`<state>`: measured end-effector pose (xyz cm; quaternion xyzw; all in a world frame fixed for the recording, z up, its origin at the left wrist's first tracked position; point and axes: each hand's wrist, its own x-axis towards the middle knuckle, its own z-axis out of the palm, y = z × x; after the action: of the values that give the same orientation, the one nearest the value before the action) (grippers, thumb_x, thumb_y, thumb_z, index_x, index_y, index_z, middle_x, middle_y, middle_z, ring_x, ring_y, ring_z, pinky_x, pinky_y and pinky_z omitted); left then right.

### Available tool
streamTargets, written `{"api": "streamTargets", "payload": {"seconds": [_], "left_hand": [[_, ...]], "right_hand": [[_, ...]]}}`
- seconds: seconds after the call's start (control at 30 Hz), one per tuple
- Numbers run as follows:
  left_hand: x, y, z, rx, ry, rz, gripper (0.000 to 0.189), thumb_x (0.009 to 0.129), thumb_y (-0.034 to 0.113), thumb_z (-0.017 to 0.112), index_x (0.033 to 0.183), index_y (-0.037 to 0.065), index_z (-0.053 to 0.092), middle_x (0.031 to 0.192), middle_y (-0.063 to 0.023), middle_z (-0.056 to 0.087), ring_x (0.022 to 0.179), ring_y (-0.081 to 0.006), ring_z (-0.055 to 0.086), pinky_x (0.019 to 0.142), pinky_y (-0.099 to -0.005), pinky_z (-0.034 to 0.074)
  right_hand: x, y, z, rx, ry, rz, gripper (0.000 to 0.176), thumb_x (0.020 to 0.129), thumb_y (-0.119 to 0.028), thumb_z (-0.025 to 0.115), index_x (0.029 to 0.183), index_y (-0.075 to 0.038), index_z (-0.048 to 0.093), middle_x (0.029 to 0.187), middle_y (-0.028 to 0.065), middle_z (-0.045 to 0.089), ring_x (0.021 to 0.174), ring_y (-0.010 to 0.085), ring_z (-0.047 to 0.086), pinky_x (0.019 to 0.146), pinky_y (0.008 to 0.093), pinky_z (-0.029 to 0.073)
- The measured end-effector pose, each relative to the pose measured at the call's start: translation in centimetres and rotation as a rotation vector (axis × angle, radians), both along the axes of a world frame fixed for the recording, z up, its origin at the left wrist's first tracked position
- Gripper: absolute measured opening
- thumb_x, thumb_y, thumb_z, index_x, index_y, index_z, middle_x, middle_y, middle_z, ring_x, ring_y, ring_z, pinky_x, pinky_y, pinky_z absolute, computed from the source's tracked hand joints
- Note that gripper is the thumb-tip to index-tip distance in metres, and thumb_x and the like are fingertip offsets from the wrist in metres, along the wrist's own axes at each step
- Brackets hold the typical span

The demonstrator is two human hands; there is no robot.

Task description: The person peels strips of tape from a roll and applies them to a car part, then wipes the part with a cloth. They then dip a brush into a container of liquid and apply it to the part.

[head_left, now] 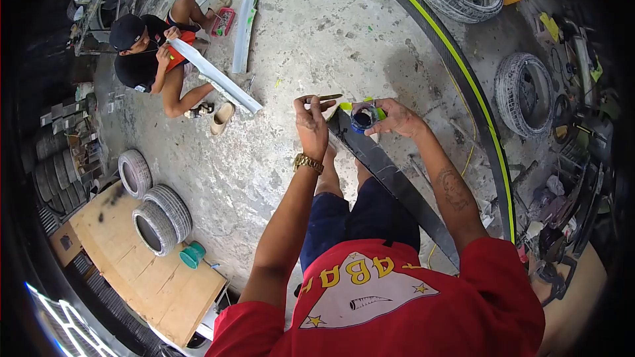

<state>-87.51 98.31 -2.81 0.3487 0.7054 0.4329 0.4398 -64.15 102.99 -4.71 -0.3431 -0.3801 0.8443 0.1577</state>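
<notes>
Near the middle, my left hand (311,121) pinches a thin, dark pointed tool (329,97), its tip toward the right. My right hand (395,119) holds a small blue cup (361,119) with dark contents, its opening facing up. Yellow-green pieces show around the cup. Beneath both hands a long dark panel (390,182) runs from near my fingers down to the right, across my legs. The tool's tip is close to the cup but apart from it.
A person (149,53) sits at the upper left holding a pale strip (221,82). A long black strip with a green line (473,86) curves along the right. Tires (526,94) lie at the right; others (155,225) stand by a wooden board (145,277) at lower left.
</notes>
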Motion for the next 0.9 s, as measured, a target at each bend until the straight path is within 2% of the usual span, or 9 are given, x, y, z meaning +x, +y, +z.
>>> {"api": "streamTargets", "payload": {"seconds": [0.1, 0.2, 0.27, 0.33, 0.4, 0.43, 0.53, 0.67, 0.9], "left_hand": [[-1.9, -1.6, -0.8, 0.087, -0.044, 0.133, 0.023, 0.111, 0.024, 0.048, 0.116, 0.001, 0.047, 0.101, -0.0220, 0.077, 0.094, -0.0243, 0.075, 0.084, -0.0325, 0.056], [-3.2, -5.8, -1.2, -0.049, -0.226, 0.385, 0.027, 0.111, 0.028, 0.050, 0.120, 0.003, 0.045, 0.104, -0.0215, 0.076, 0.084, -0.0205, 0.073, 0.074, -0.0292, 0.055], [-3.4, -8.7, -1.2, -0.124, -0.142, 0.379, 0.029, 0.110, 0.031, 0.051, 0.119, 0.004, 0.046, 0.100, -0.0194, 0.076, 0.078, -0.0172, 0.070, 0.069, -0.0276, 0.053], [-3.5, -10.5, 0.0, -0.221, 0.007, 0.352, 0.028, 0.108, 0.029, 0.057, 0.115, 0.002, 0.055, 0.097, -0.0161, 0.076, 0.075, -0.0153, 0.068, 0.067, -0.0281, 0.053], [-3.6, -11.5, 1.0, -0.114, 0.287, 0.017, 0.025, 0.104, 0.023, 0.063, 0.110, -0.001, 0.065, 0.093, -0.0128, 0.076, 0.077, -0.0148, 0.069, 0.068, -0.0286, 0.053], [-3.1, -11.7, 1.6, -0.084, 0.267, -0.014, 0.020, 0.101, 0.016, 0.067, 0.110, -0.002, 0.070, 0.091, -0.0105, 0.076, 0.078, -0.0152, 0.071, 0.071, -0.0296, 0.055], [-1.7, -11.4, 2.6, -0.019, 0.293, -0.232, 0.017, 0.098, 0.009, 0.069, 0.110, -0.003, 0.068, 0.095, -0.0179, 0.077, 0.084, -0.0233, 0.076, 0.074, -0.0339, 0.058], [0.3, -10.7, 3.3, 0.010, 0.327, -0.327, 0.018, 0.094, 0.008, 0.072, 0.108, -0.004, 0.069, 0.096, -0.0230, 0.074, 0.085, -0.0322, 0.075, 0.074, -0.0383, 0.058], [0.9, -10.3, 3.2, 0.057, 0.297, -0.319, 0.016, 0.094, 0.007, 0.071, 0.105, -0.003, 0.069, 0.090, -0.0228, 0.071, 0.079, -0.0335, 0.073, 0.071, -0.0406, 0.056]], "right_hand": [[0.1, -0.4, -0.4, -0.013, -0.009, -0.006, 0.064, 0.071, -0.010, 0.091, 0.130, -0.007, 0.069, 0.087, -0.0059, 0.066, 0.066, 0.0024, 0.047, 0.055, 0.0201, 0.033], [-0.3, -0.1, 0.0, 0.009, -0.046, 0.014, 0.065, 0.070, -0.010, 0.092, 0.130, -0.005, 0.068, 0.083, -0.0063, 0.064, 0.062, 0.0027, 0.044, 0.053, 0.0203, 0.032], [-0.5, 0.0, 0.5, 0.013, -0.030, -0.007, 0.066, 0.069, -0.010, 0.093, 0.130, -0.003, 0.067, 0.081, -0.0062, 0.062, 0.061, 0.0035, 0.043, 0.053, 0.0212, 0.032], [-0.4, 0.1, 0.5, 0.003, -0.058, -0.012, 0.065, 0.069, -0.010, 0.093, 0.129, -0.002, 0.067, 0.081, -0.0060, 0.062, 0.060, 0.0036, 0.043, 0.053, 0.0213, 0.032], [-0.2, 0.0, 0.6, -0.014, -0.092, -0.021, 0.065, 0.069, -0.010, 0.093, 0.128, -0.001, 0.067, 0.081, -0.0057, 0.062, 0.060, 0.0036, 0.043, 0.053, 0.0215, 0.033], [-0.2, 0.1, 0.8, -0.035, -0.088, -0.016, 0.064, 0.069, -0.009, 0.093, 0.127, 0.000, 0.067, 0.082, -0.0052, 0.063, 0.060, 0.0036, 0.044, 0.053, 0.0212, 0.033], [-0.6, 0.1, 0.7, -0.041, -0.073, -0.016, 0.062, 0.070, -0.007, 0.092, 0.127, 0.000, 0.067, 0.084, -0.0042, 0.065, 0.060, 0.0035, 0.045, 0.052, 0.0203, 0.033], [-0.9, 0.1, 1.3, -0.042, -0.032, 0.003, 0.059, 0.072, -0.006, 0.091, 0.125, -0.002, 0.067, 0.085, -0.0048, 0.065, 0.060, 0.0023, 0.045, 0.052, 0.0198, 0.033], [-0.4, 0.2, 1.6, -0.037, -0.040, -0.005, 0.058, 0.073, -0.007, 0.091, 0.126, -0.003, 0.068, 0.081, -0.0073, 0.064, 0.060, 0.0010, 0.048, 0.050, 0.0188, 0.035]]}}
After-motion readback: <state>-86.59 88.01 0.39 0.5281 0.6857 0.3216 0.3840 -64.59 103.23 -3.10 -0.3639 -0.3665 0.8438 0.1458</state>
